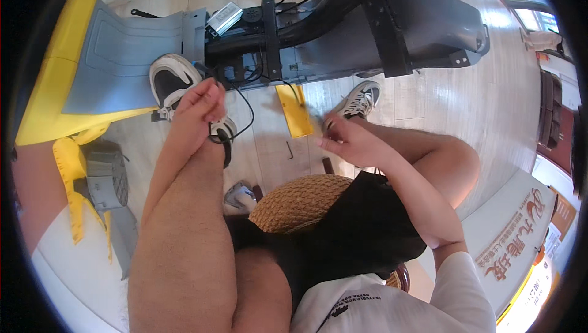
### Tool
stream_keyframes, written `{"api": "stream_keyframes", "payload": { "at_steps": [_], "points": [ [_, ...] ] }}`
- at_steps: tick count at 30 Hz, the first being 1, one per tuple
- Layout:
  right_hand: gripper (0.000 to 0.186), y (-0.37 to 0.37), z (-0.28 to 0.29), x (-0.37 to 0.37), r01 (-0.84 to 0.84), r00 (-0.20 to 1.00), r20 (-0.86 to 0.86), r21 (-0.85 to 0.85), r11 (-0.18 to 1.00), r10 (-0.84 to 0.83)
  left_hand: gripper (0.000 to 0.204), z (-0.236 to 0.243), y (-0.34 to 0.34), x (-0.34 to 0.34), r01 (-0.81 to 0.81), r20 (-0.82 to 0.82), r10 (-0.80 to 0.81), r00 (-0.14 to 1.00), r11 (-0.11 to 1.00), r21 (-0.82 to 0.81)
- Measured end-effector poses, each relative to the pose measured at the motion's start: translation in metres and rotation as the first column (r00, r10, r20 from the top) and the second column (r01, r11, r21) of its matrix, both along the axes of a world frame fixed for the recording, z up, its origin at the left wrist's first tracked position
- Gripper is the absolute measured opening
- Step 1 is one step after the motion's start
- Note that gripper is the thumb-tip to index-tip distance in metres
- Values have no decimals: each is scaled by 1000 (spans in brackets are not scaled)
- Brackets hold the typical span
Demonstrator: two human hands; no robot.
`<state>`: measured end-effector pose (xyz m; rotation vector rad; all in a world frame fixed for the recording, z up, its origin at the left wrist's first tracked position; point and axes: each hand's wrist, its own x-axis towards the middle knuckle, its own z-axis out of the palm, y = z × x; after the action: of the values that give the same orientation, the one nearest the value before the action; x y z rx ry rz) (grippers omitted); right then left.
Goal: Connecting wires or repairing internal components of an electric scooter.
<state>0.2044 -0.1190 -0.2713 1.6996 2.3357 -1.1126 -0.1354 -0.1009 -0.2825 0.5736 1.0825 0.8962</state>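
Black cable just beside left hand

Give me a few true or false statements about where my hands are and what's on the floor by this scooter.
1. The left hand is raised near a black cable. True.
2. A yellow flat panel lies on the wooden floor. True.
3. The right hand rests on the grey footboard. False: it is held above the floor, near the yellow panel.
4. The person sits on a metal chair. False: the seat is a woven straw stool.
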Motion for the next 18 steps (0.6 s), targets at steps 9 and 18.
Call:
{"api": "stream_keyframes", "payload": {
  "at_steps": [9, 18],
  "points": [
    [42, -6, 77, 82, -5, 333, -615, -760, 650, -715, 26, -15, 10, 1, -183, 289, 158, 944, 981, 62],
    [36, 10, 34, 79, 767, -88, -480, -592, 248, -873, 24, -25, 13, 8, -181, 167, 168, 972, 982, 61]
  ]
}}
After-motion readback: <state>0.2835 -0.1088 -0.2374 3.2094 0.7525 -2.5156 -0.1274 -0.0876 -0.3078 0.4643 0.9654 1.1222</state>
